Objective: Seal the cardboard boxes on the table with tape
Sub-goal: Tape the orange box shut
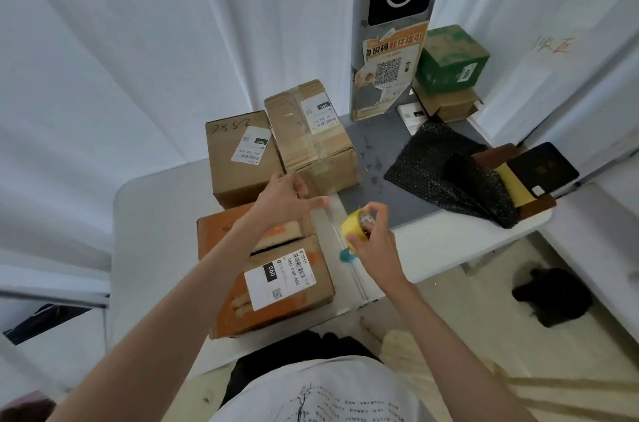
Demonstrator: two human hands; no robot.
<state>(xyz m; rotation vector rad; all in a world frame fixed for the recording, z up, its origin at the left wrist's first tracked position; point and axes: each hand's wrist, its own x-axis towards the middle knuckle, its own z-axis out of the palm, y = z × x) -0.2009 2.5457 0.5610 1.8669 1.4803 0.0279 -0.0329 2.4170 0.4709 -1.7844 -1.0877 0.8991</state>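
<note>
Three cardboard boxes stand on the white table (155, 248). The nearest one is an orange-and-brown box (242, 304) with a white shipping label and a dark gap between its top flaps. Behind it sits a plain brown box (238, 176), and to its right a taller taped box (318, 145). My right hand (371, 245) grips a yellow roll of tape (354, 224) just right of the near box. My left hand (287, 198) hovers over the near box's far edge, fingers stretched toward the roll; whether it pinches a clear tape end is unclear.
A small blue-green object (346, 255) lies on the table under my right hand. Black bubble wrap (446, 172) and a dark booklet (543, 169) lie at the right. A green box (449, 58) on a brown box stands at the back beside a grey pillar with a poster (390, 72).
</note>
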